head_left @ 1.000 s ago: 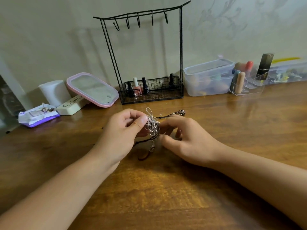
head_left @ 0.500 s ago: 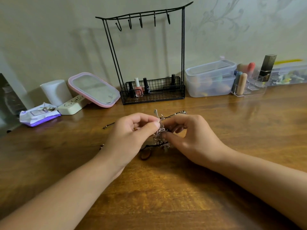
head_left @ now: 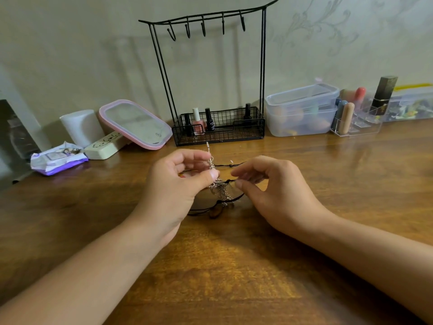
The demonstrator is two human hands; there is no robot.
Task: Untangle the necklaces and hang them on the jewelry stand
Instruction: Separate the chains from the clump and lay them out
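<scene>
The wooden tabletop (head_left: 234,277) carries everything. At its far edge, against the wall, stands the black wire jewelry stand (head_left: 210,73); its hooks are bare, so no necklace is hung yet.

Nearer, in the middle of the tabletop, the left hand (head_left: 178,184) pinches the silver chain (head_left: 219,187) between thumb and forefinger, lifting its bunched knot just off the wood. The right hand (head_left: 274,191) pinches the black cord (head_left: 230,181) beside that knot. More cord trails on the tabletop below, with a small brown pendant (head_left: 215,212) lying on it.

The step in hand looks to be teasing the two necklaces apart. It would go best with the left hand keeping the chain slack, not taut, since pulling would likely tighten the knot. The right hand should draw the cord out slowly, following it loop by loop through the links. The pendant may catch, so the free clasp end may be easier to feed back through than the pendant end.
</scene>
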